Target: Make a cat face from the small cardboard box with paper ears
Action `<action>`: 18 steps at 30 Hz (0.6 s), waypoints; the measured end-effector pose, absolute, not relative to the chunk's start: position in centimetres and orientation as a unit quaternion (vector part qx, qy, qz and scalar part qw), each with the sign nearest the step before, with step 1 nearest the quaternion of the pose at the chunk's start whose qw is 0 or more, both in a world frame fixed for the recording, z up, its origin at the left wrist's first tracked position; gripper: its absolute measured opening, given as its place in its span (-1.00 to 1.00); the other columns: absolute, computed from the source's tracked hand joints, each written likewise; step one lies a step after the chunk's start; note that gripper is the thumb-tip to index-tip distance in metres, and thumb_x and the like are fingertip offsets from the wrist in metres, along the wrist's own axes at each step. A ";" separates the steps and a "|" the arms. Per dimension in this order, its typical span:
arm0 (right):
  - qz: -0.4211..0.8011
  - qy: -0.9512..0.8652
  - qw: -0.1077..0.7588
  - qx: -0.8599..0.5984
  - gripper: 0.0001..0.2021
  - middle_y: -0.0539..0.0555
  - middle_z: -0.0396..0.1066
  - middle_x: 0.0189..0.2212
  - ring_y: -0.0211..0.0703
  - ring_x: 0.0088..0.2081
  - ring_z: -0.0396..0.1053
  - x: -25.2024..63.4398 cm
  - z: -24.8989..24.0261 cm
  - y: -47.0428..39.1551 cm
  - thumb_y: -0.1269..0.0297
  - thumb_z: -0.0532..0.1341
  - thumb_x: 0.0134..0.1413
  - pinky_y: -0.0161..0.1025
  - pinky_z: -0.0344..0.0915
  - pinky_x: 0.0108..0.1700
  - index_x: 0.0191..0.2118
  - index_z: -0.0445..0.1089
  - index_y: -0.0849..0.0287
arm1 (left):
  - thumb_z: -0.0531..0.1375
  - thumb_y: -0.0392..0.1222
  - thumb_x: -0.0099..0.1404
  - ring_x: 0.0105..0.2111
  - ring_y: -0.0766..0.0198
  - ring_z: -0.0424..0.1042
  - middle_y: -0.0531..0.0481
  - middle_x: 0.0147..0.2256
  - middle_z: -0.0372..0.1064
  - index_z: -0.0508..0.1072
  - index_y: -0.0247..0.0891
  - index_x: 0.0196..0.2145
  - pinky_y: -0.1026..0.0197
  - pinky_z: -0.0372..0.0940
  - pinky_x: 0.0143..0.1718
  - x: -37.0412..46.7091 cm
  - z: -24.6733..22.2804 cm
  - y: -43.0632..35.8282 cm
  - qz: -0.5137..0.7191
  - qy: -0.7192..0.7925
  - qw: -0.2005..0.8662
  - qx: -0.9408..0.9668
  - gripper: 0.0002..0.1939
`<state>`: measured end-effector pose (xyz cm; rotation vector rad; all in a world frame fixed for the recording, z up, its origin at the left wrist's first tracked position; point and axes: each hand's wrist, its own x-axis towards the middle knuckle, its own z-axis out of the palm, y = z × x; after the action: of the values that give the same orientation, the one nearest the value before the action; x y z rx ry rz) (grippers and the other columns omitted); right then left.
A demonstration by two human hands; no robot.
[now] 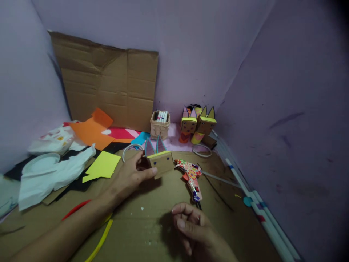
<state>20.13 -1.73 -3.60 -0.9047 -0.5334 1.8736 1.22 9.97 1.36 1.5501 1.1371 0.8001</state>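
The small brown cardboard box head with two blue-edged, pointed ears was located just left of the floral-patterned glue gun. Its ears pointed upward, its dotted face was directed toward the wearer, and the face's long axis ran crosswise, right end slightly higher. The left hand, left of the gun, gripped it between thumb and fingers. The right hand, nearer the wearer than the gun, was loosely curled around a narrow gap. Beneath the gun lay a flat brown cardboard sheet. Behind the gun stood a pale purple wall.
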 end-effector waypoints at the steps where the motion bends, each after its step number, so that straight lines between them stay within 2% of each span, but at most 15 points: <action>1: 0.758 -0.218 0.484 -0.379 -0.59 -0.14 0.26 -0.63 -0.54 -0.75 0.03 20.1 -3.3 -1.8 0.13 0.54 -0.35 -0.48 -0.10 -0.73 -0.35 0.50 0.23 | 0.29 0.00 0.11 -0.07 -0.01 0.47 -0.15 -0.07 0.49 0.35 -0.27 0.04 -0.01 0.32 -0.01 1.1 1.4 9.7 0.341 0.461 0.539 0.617 -0.43; 3: 0.743 -0.217 0.488 -0.404 -0.60 -0.13 0.26 -0.63 -0.52 -0.72 0.07 20.1 -2.7 -2.0 0.14 0.55 -0.37 -0.49 -0.05 -0.71 -0.35 0.51 0.23 | 0.30 0.03 0.10 -0.09 0.03 0.46 -0.13 -0.10 0.50 0.40 -0.28 -0.01 0.05 0.33 -0.07 0.8 1.3 9.1 0.350 0.455 0.574 0.584 -0.46; 7: 0.739 -0.218 0.476 -0.424 -0.60 -0.11 0.28 -0.60 -0.50 -0.69 0.08 19.9 -2.1 -2.1 0.16 0.56 -0.40 -0.49 0.02 -0.69 -0.37 0.52 0.23 | 0.26 0.04 0.11 -0.34 0.18 0.42 -0.07 -0.27 0.50 0.46 -0.30 -0.09 0.24 0.25 -0.42 0.7 0.6 7.8 0.350 0.476 0.582 0.558 -0.53; 9: 0.738 -0.223 0.476 -0.424 -0.60 -0.11 0.27 -0.60 -0.50 -0.68 0.07 19.8 -1.9 -2.2 0.16 0.55 -0.39 -0.50 0.02 -0.69 -0.37 0.52 0.23 | 0.24 0.06 0.13 -0.44 0.24 0.37 -0.04 -0.35 0.47 0.47 -0.29 -0.10 0.27 0.20 -0.51 0.7 0.3 7.1 0.337 0.476 0.599 0.549 -0.54; 12: 0.733 -0.239 0.485 -0.412 -0.62 -0.10 0.26 -0.61 -0.48 -0.67 0.06 19.9 -1.8 -2.2 0.15 0.55 -0.37 -0.50 0.04 -0.68 -0.38 0.52 0.22 | 0.25 0.07 0.13 -0.51 0.30 0.31 -0.02 -0.39 0.45 0.49 -0.29 -0.10 0.28 0.19 -0.54 0.8 0.1 6.0 0.303 0.466 0.633 0.539 -0.54; 15: 0.730 -0.251 0.495 -0.399 -0.64 -0.10 0.26 -0.60 -0.48 -0.67 0.05 20.1 -1.7 -2.2 0.15 0.53 -0.35 -0.49 0.04 -0.68 -0.39 0.52 0.22 | 0.27 0.10 0.11 -0.52 0.30 0.31 -0.02 -0.38 0.46 0.46 -0.30 -0.02 0.29 0.18 -0.55 0.9 -0.2 5.4 0.291 0.465 0.637 0.541 -0.44; 18: 0.729 -0.245 0.507 -0.390 -0.67 -0.11 0.24 -0.61 -0.48 -0.67 0.01 20.2 -1.7 -2.1 0.17 0.52 -0.32 -0.50 0.02 -0.69 -0.39 0.53 0.21 | 0.27 0.12 0.13 -0.40 0.20 0.42 -0.10 -0.22 0.50 0.37 -0.28 0.10 0.28 0.23 -0.52 0.8 -0.7 5.2 0.294 0.458 0.648 0.533 -0.35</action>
<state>20.22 -2.08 -1.73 -0.9399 -0.5901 1.7577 0.80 5.22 -0.75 1.2109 1.0418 0.6674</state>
